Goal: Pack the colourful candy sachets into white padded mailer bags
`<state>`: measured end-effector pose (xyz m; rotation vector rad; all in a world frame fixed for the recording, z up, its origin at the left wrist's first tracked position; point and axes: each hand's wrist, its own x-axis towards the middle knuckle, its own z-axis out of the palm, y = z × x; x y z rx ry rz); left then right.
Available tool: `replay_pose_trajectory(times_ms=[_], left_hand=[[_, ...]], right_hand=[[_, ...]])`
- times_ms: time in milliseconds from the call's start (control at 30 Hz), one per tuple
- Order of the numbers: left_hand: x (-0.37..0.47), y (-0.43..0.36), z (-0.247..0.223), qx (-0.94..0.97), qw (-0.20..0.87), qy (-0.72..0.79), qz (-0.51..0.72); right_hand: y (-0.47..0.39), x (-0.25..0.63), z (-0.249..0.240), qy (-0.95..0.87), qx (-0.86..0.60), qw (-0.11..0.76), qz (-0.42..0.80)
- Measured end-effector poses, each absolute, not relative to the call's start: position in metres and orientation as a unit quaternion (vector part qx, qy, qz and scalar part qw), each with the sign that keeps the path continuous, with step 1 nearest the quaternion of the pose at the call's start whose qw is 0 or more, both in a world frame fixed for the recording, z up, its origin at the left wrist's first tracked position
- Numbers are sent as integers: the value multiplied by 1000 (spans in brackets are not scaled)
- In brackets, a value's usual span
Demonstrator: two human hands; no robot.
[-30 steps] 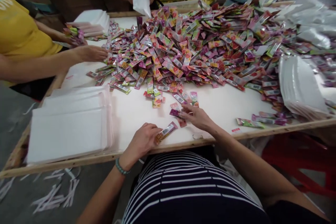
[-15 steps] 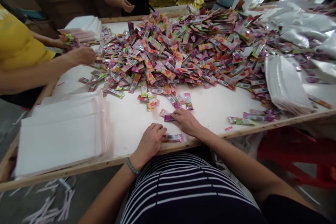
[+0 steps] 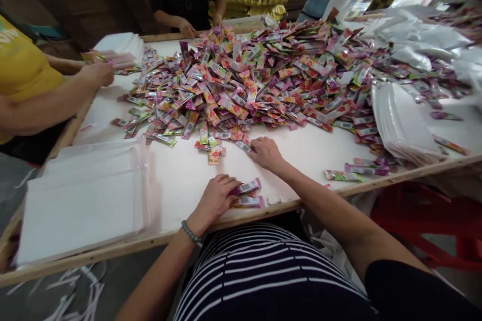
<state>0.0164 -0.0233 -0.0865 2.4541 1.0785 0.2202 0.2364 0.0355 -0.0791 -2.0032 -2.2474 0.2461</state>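
Near the table's front edge my left hand [image 3: 217,194] is closed over the left ends of two flat snack sachets. The upper purple sachet [image 3: 246,187] slants a little, and the lower sachet [image 3: 248,201] lies beside it with its barcode side up. Farther forward, my right hand [image 3: 268,153] has its fingers curled down onto the end of another sachet [image 3: 243,147]; its fingertips are partly hidden. Just beyond is a large heap of colourful sachets [image 3: 233,85], with a few loose ones [image 3: 214,154] at its near edge.
Clear plastic bags with white fronts [image 3: 83,195] lie stacked at left. Another bag stack [image 3: 402,120] stands at right, near filled bags [image 3: 417,35]. A wooden rim [image 3: 113,256] edges the table. Co-workers' hands [image 3: 100,74] work around it. A red stool [image 3: 417,215] stands below right.
My right hand has moved forward from beside my left hand to a sachet near the heap. A purple sachet now lies under my left hand beside the first one. The camera view has shifted slightly.
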Motion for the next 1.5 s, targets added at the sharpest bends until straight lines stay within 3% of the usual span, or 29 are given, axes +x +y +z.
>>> replay_pose_trajectory(times_ms=[200, 333, 433, 600, 767, 867, 1100, 1367, 1500], left_hand=[[24, -53, -81, 894, 239, 362, 109], [17, -67, -75, 879, 164, 385, 227], [-1, -49, -66, 818, 94, 484, 295], [-27, 34, -51, 746, 51, 641, 176], [-21, 87, -60, 773, 60, 627, 71], [-22, 82, -70, 773, 64, 629, 62], [-31, 59, -68, 805, 55, 582, 97], [-22, 101, -78, 875, 17, 483, 37], [-32, 91, -79, 880, 7, 473, 48]], right_hand=[[-4, 249, -88, -729, -659, 148, 112], [-32, 233, -90, -822, -519, 140, 187], [-27, 218, -86, -851, -435, 151, 252], [41, 185, -62, -816, -510, 216, 167], [84, 144, -57, -844, -507, 105, 140], [82, 153, -70, -835, -523, 70, 157], [58, 230, -78, -789, -555, 107, 241], [37, 266, -95, -791, -573, 126, 172], [27, 278, -88, -759, -596, 182, 188]])
